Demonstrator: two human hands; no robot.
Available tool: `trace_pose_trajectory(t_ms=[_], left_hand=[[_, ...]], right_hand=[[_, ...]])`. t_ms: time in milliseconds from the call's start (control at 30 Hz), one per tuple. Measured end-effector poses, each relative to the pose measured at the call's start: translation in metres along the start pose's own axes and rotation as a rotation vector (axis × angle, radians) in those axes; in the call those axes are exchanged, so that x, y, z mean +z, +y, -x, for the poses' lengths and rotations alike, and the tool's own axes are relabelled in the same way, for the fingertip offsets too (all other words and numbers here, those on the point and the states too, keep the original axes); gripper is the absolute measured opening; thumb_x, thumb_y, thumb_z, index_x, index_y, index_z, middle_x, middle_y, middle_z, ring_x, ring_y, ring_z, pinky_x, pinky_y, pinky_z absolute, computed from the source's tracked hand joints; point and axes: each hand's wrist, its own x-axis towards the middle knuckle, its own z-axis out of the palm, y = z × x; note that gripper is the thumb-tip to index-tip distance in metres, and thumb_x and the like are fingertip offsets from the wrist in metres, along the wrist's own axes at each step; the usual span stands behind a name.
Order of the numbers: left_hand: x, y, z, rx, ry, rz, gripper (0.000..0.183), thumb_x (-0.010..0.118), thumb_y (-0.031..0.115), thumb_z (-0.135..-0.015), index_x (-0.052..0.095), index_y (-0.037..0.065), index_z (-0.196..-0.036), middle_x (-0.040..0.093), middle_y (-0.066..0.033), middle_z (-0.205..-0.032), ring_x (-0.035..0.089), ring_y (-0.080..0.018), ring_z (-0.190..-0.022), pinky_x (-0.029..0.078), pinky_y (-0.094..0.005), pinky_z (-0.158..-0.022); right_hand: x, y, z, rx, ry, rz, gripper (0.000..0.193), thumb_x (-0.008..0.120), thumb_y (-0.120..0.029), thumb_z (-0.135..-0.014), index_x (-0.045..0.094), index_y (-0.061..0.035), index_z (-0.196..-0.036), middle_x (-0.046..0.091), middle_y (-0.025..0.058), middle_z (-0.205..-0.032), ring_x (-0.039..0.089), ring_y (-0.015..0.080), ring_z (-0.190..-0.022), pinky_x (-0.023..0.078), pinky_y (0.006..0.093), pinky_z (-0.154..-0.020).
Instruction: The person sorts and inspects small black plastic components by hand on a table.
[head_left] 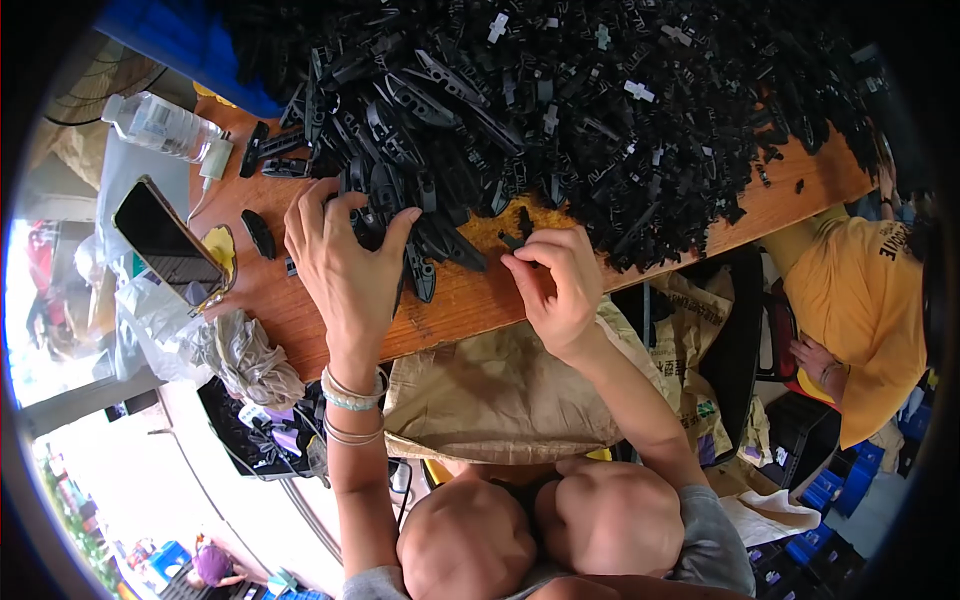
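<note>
Over the near edge of a heap of long, curved black plastic parts point(420, 105), my left hand point(350, 265) has its thumb and fingers spread apart. Some of these parts lie beneath and between its fingers, but I see none gripped. My right hand point(562, 290) is closed in a pinch just above the wooden tabletop point(480, 305). A small black plastic piece point(511, 241) shows at its fingertips. Close beyond that hand lies a large pile of small black plastic clips point(650, 150), with a few grey ones among them.
At the left are a phone point(170, 240), a clear plastic bottle point(165, 128) and a bundle of pale cloth point(245, 355). Brown paper point(500, 390) hangs between the table edge and my knees. A person in a yellow shirt point(855, 310) sits at the right.
</note>
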Motion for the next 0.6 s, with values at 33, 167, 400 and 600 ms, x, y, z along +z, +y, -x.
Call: trace_pose_trajectory(t_ms=[33,167,400,600], left_hand=[[-0.002,0.002,0.000,-0.003,-0.009,-0.028,0.044,0.083,0.028,-0.061,0.060,0.001,-0.088,0.055,-0.0118,-0.104,0.050,-0.0310,-0.103,0.039,-0.0411,-0.090],[0.001,0.009,0.001,-0.036,0.002,-0.062,0.040,0.082,0.029,-0.063,0.059,0.003,-0.084,0.054,-0.0099,-0.098,0.050,-0.0299,-0.096,0.039,-0.0396,-0.084],[-0.001,0.012,0.010,-0.018,-0.014,-0.135,0.033,0.078,0.023,-0.066,0.057,0.003,-0.082,0.055,-0.0090,-0.088,0.051,-0.0283,-0.090,0.038,-0.0367,-0.080],[-0.004,0.015,0.010,-0.061,0.130,0.129,0.025,0.073,0.005,-0.068,0.054,0.002,-0.085,0.059,-0.0103,-0.089,0.056,-0.0239,-0.081,0.045,-0.0367,-0.075]], right_hand=[[0.000,-0.002,-0.001,-0.003,-0.005,-0.021,0.027,0.072,0.007,-0.069,0.056,-0.0034,-0.088,0.056,0.0084,-0.085,0.053,0.0244,-0.069,0.040,0.0341,-0.058],[-0.003,-0.003,0.000,0.016,0.008,-0.067,0.027,0.071,0.010,-0.068,0.057,-0.0017,-0.088,0.057,0.0104,-0.087,0.057,0.0254,-0.070,0.045,0.0326,-0.056],[-0.005,0.001,0.004,0.004,-0.009,-0.107,0.029,0.067,0.014,-0.068,0.060,0.0005,-0.092,0.061,0.0129,-0.096,0.062,0.0269,-0.078,0.050,0.0315,-0.062],[-0.007,0.000,0.006,0.010,0.003,-0.147,0.028,0.065,0.015,-0.069,0.060,0.0009,-0.093,0.061,0.0131,-0.097,0.062,0.0261,-0.077,0.050,0.0307,-0.062]])
